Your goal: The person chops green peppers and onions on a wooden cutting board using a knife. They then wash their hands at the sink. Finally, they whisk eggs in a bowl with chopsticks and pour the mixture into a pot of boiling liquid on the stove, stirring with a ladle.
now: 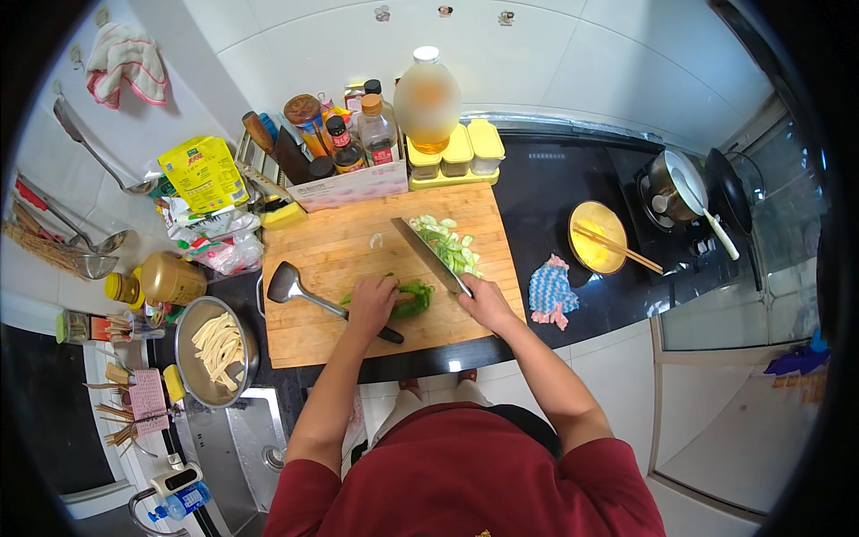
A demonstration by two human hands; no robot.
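Maroon shirt point(465, 474); right hand point(488, 305) grips knife point(429, 256); printed packet point(204, 174).

A dark red, short-sleeved cloth shirt point(456, 474), lightly creased, fills six o'clock, with a small yellow mark point(483, 533) at its lowest visible edge. Its left sleeve point(300, 497), at seven o'clock, and right sleeve point(608, 474), at five o'clock, end in plain, loose hems. Pale beige trousers point(401, 412) show beyond the shirt, then reddish-brown footwear point(409, 386), too small for detail.

Green pepper point(414, 306) — partly hidden — lies left of the slanting knife point(428, 254).
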